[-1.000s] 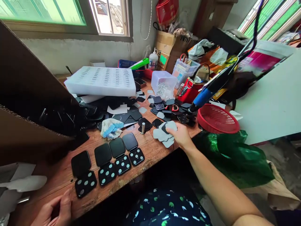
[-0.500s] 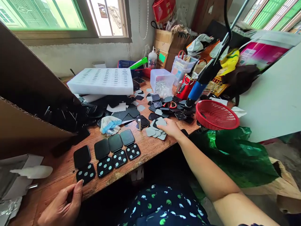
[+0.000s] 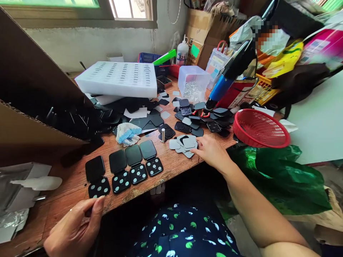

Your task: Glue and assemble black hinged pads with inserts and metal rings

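Observation:
My left hand (image 3: 76, 226) is at the table's front left edge, thumb and forefinger pressed together just below the leftmost open black case (image 3: 98, 187). Whatever it may pinch is too small to make out. Several such hinged cases (image 3: 138, 174) lie unfolded in a row, their near halves dotted with round grey spots. My right hand (image 3: 213, 152) is at the right side of a loose pile of grey rounded-square sheets (image 3: 184, 143), thumb and fingers apart at the pile's edge. One black piece lies among the sheets.
A metal pin (image 3: 163, 135) stands upright behind the row. Behind are a blue-and-white cloth (image 3: 128, 134), a white foam block (image 3: 116, 79), a heap of black parts (image 3: 214, 119), a blue-handled tool (image 3: 221, 87) and a red basket (image 3: 261, 128). A cardboard box (image 3: 37, 125) rises at left.
The camera view has tilted down and shifted. My right hand has drawn back from the top of the grey sheets to their right side. My left hand keeps its pinch near the leftmost case.

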Demonstrator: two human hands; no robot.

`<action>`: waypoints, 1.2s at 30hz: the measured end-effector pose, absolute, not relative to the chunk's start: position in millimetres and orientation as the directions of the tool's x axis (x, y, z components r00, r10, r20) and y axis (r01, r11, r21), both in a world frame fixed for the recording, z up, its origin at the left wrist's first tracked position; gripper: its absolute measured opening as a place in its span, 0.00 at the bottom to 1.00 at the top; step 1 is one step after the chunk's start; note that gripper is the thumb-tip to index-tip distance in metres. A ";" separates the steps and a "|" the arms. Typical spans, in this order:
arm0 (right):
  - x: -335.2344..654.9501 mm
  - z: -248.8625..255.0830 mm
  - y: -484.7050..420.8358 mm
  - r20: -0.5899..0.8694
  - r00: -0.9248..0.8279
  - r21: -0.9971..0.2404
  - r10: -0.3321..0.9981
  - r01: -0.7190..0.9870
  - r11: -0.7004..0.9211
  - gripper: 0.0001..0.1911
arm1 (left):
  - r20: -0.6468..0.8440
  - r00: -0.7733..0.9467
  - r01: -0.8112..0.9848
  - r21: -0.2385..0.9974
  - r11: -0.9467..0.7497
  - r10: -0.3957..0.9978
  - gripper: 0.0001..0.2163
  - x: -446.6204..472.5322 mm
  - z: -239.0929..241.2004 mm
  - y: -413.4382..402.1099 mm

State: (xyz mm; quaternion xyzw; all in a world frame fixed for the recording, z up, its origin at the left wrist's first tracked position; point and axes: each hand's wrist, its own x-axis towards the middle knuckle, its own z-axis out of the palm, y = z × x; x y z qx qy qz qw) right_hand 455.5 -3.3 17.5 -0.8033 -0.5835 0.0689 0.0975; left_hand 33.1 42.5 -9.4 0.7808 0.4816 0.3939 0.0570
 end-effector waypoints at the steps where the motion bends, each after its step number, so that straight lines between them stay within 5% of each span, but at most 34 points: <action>1: 456.9 15.6 -2.7 0.049 0.251 -0.225 0.967 0.946 -0.234 0.25 | 0.594 0.282 0.715 0.393 -0.578 0.753 0.01 44.6 -1.2 42.5; 4: 460.6 6.3 -0.2 0.108 0.032 -0.211 0.994 0.977 -0.009 0.31 | 0.615 0.522 0.578 0.254 -0.776 0.591 0.01 76.1 16.2 47.9; 9: 465.6 -0.9 -5.7 0.176 -0.074 -0.254 0.982 0.960 0.118 0.17 | 0.588 0.635 0.448 0.249 -0.859 0.501 0.01 103.6 19.9 60.7; 11: 462.0 2.9 -11.4 0.281 -0.004 -0.365 0.960 0.925 0.110 0.14 | 0.580 0.635 0.433 0.281 -0.857 0.511 0.01 108.0 17.6 61.6; 13: 450.3 8.4 -16.5 0.373 0.242 -0.592 0.896 0.805 0.029 0.13 | 0.560 0.627 0.421 0.340 -0.841 0.541 0.02 112.8 15.3 59.9; 16: 417.5 14.4 -19.7 0.049 0.549 -0.949 0.834 0.285 -0.132 0.14 | 0.490 0.618 0.401 0.476 -0.783 0.615 0.03 124.7 12.7 54.2; 18: 392.2 16.2 -19.0 -0.276 0.435 -0.961 0.857 -0.095 -0.261 0.18 | 0.419 0.627 0.391 0.560 -0.730 0.657 0.06 134.8 10.7 50.1; 21: 363.2 17.8 -16.2 -0.454 0.264 -0.875 0.851 -0.310 -0.371 0.22 | 0.346 0.639 0.385 0.629 -0.675 0.687 0.16 147.3 6.6 46.3; 26: 346.9 22.3 -11.4 -0.448 0.195 -0.880 0.872 -0.267 -0.393 0.19 | 0.308 0.626 0.397 0.665 -0.633 0.717 0.27 151.3 0.0 47.9; 36: 342.8 20.1 -4.6 -0.436 0.134 -0.898 0.890 -0.134 -0.420 0.18 | 0.334 0.632 0.402 0.630 -0.664 0.699 0.22 142.2 -10.7 52.6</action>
